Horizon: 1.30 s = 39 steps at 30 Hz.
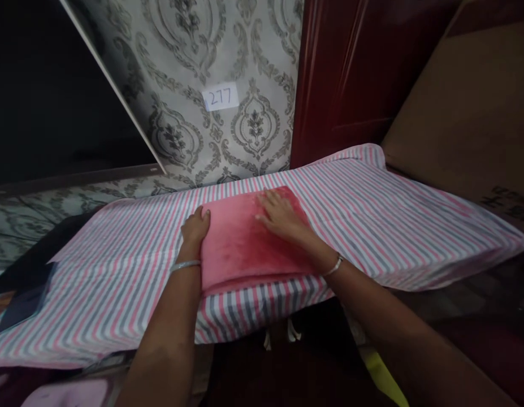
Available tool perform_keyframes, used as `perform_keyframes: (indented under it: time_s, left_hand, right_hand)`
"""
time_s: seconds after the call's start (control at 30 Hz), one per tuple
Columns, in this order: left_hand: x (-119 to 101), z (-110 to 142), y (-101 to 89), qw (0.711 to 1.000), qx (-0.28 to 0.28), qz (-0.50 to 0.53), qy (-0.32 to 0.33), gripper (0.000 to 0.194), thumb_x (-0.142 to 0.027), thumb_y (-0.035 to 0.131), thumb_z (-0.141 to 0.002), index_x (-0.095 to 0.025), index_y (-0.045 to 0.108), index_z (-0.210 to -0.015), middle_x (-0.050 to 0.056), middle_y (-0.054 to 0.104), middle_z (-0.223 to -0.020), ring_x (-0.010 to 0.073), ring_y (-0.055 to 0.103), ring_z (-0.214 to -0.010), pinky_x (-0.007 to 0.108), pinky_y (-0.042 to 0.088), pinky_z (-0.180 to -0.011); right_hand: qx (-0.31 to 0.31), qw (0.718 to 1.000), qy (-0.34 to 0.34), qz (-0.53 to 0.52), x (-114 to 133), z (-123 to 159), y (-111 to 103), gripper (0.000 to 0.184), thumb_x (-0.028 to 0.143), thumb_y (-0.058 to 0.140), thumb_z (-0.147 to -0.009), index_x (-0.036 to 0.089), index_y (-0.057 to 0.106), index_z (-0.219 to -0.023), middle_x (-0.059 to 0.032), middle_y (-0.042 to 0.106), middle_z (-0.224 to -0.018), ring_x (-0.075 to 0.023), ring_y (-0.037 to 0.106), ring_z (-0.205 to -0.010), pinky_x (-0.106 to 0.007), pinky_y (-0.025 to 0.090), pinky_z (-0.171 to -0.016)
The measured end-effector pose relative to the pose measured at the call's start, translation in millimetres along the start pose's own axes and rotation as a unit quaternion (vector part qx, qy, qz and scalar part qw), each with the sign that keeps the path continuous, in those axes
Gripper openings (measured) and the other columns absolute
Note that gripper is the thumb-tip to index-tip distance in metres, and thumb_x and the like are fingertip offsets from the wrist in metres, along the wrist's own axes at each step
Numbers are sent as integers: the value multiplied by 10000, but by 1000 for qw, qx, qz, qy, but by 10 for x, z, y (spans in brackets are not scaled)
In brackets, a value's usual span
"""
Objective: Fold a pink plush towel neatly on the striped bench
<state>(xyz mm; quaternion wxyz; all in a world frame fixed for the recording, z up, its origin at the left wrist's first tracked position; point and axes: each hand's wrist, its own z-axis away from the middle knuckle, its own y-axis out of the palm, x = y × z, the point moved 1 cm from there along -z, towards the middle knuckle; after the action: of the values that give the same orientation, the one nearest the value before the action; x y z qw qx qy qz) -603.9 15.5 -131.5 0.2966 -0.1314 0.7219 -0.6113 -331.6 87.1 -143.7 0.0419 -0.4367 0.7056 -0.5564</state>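
A folded pink plush cloth [228,243] lies as a flat rectangle near the front edge of a table. Its right part looks darker red where the pile is brushed the other way. My left hand [195,227] is at the cloth's far left corner, fingers curled around the edge and thumb against the top. My right hand [281,215] rests flat on the right half, fingers stretched out and slightly spread. Beneath the cloth is a striped tablecloth [355,209] in pink, grey and white.
A large dark screen [66,90] stands at the back left. Behind the table are patterned wallpaper with a paper label [220,96] reading 277, and a dark red door [342,73]. A cardboard box [469,113] is on the right. Dark flat items [26,299] lie at the left end.
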Motion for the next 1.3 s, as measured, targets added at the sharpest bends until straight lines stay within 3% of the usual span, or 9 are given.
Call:
perform_keyframes:
  time_s: [0.17,0.37,0.47,0.53,0.63,0.77,0.9,1.1,1.3]
  left_hand:
    - [-19,1,33,1000,-19,8,7,653,-501,283,-1026,-159,431,-1561,220,630,-1406,386,584,-1322,527,469,-1060]
    - [83,73,-25,999,-19,44,19,632,-439,382,-1008,-117,431,-1549,192,582,-1485,340,543,-1384,452,438,-1142]
    - [250,179,-55,996,-34,75,23,632,-422,469,-971,-127,470,-1530,161,573,-1507,322,538,-1396,430,434,-1170]
    - [390,272,-50,993,-39,109,8,613,-430,521,-940,-164,527,-1492,127,627,-1455,321,580,-1351,438,468,-1146]
    - [580,435,1,984,-24,177,-10,578,-476,552,-907,-199,612,-1411,87,725,-1307,309,668,-1221,423,540,-1055]
    - [690,635,73,972,-31,231,-21,577,-544,540,-898,-223,653,-1364,69,757,-1236,305,694,-1162,429,549,-1032]
    - [647,721,53,961,-17,271,-47,595,-558,575,-867,-177,674,-1314,124,737,-1275,350,662,-1230,480,511,-1091]
    - [515,788,-87,907,43,419,-16,664,-562,737,-760,-190,659,-1304,133,723,-1299,350,649,-1257,463,518,-1100]
    - [438,828,-156,846,89,525,-33,825,-520,878,-634,-199,611,-1346,149,709,-1310,353,649,-1261,443,547,-1069]
  right_hand:
    - [87,994,-33,49,62,689,28,624,559,482,-1024,336,398,-1601,-26,292,-1698,-347,167,-1584,-623,87,-1270]
    - [95,994,-19,46,59,740,59,597,534,448,-1043,311,414,-1595,-21,279,-1702,-298,165,-1590,-564,82,-1285]
    - [72,997,-20,5,-7,699,24,542,470,434,-1047,277,492,-1550,-40,376,-1659,-270,259,-1564,-529,157,-1283]
    - [7,999,-1,-36,-136,693,-32,527,423,424,-1038,236,533,-1518,-68,464,-1605,-253,349,-1525,-492,232,-1272]
    - [-107,987,81,-86,-421,731,-128,562,387,467,-986,170,541,-1498,-121,544,-1532,-277,465,-1446,-484,335,-1230]
    - [-85,959,212,-168,-731,838,-140,641,414,548,-922,161,518,-1510,-144,654,-1396,-305,633,-1259,-474,493,-1092]
    - [-86,950,223,-200,-796,892,-78,658,463,593,-899,191,535,-1495,-126,652,-1407,-309,625,-1279,-474,475,-1112]
    - [-54,947,255,-188,-719,819,-111,733,475,657,-861,140,530,-1501,-174,642,-1405,-356,595,-1321,-497,431,-1155]
    - [-55,946,190,-258,-678,672,-208,797,398,748,-733,167,546,-1468,-151,601,-1462,-346,546,-1375,-493,410,-1183]
